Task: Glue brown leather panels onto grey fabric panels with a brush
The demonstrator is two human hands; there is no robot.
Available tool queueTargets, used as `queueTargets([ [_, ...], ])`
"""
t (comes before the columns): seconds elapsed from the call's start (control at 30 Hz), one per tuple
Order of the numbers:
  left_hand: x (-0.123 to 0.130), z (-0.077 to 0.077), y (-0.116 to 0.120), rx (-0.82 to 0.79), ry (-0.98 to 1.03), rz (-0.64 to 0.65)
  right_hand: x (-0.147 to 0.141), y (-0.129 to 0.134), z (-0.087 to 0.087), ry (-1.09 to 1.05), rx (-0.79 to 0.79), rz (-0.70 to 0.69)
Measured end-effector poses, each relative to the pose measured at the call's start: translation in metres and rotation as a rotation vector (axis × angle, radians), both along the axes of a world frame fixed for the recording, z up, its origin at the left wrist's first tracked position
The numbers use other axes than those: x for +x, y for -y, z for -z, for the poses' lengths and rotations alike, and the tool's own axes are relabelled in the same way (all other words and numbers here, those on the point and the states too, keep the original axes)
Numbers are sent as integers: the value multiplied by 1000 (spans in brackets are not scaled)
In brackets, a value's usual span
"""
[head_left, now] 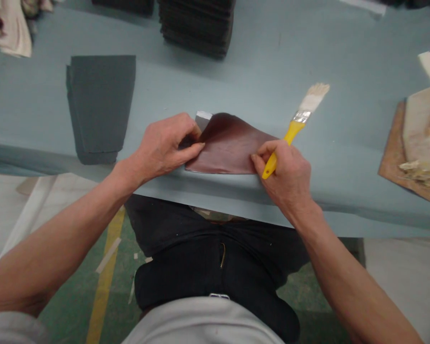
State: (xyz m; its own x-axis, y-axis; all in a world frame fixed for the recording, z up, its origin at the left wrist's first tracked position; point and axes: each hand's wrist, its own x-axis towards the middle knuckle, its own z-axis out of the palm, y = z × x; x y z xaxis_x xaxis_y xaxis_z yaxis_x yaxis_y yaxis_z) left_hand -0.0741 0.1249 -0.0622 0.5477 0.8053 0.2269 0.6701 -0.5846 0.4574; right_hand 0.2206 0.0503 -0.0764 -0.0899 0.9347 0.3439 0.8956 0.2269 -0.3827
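A brown leather-like piece [232, 145] lies near the front edge of the table, its far left part curling upward. My left hand [172, 143] pinches its left side between thumb and fingers. Beyond those fingers, a small grey strip with a white end [203, 119] shows at the piece's far left corner. My right hand [286, 167] holds a yellow-handled paintbrush [294, 129], its pale bristles pointing away to the far right. The thumb and forefinger of that same hand also grip the right edge of the brown piece.
Dark trapezoid sheets [102, 102] lie overlapped on the blue-grey table [265, 71] at left. A tall stack of dark pieces [198, 24] stands at the back. On the right sits a brown board [392, 157] with a crusted, pale container. Crumpled cloth [12, 28] lies at the far left.
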Motion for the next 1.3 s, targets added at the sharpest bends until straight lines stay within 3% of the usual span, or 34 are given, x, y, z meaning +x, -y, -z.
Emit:
queueTargets([
  [0.23,1,-4,1,-10,-8,10,4,0,1,-10,-3,-30],
  [0.47,-5,-9,3,-8,-38,67,6,-1,8,-7,106,-51],
  [1.0,-12,-19,17,-97,-96,2,5,-1,11,39,54,-25],
  [1.3,-17,-18,21,-47,-94,77,4,-1,10,45,61,-23],
])
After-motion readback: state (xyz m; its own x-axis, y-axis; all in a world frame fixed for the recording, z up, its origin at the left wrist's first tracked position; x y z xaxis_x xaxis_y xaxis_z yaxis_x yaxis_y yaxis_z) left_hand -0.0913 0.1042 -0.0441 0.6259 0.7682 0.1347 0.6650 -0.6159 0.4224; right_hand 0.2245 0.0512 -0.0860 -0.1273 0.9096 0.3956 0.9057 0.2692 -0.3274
